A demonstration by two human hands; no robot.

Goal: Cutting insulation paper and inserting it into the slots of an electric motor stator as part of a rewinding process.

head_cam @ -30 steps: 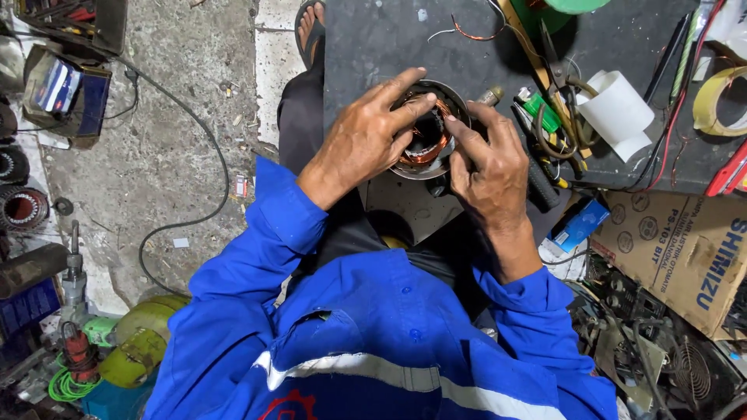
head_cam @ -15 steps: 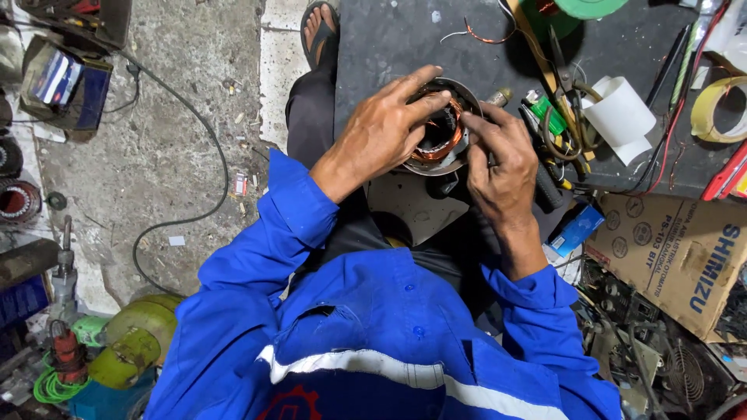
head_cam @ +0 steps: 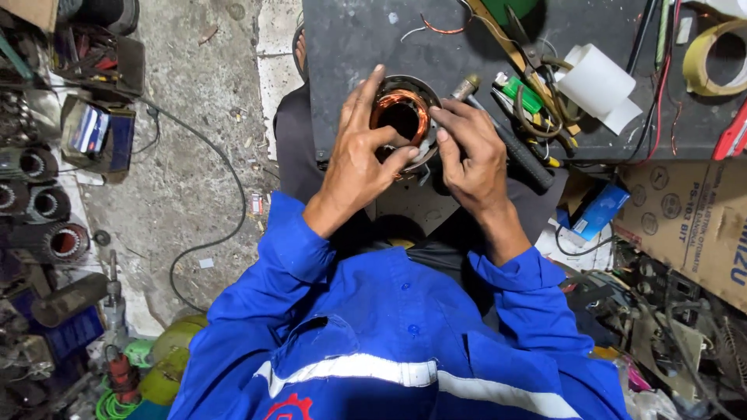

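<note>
Now the left hand and right hand both hold, fingers curled, the round metal stator with copper windings on the dark desk, white tape roll at three o'clock.

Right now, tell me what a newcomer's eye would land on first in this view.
First, the bright copper winding inside a round metal motor stator at top centre, gripped by the left hand and the right hand over a dark work board. Next, the vivid blue jacket with a pale reflective stripe fills the lower middle. To the right lie a white paper roll and a cardboard box.
</note>
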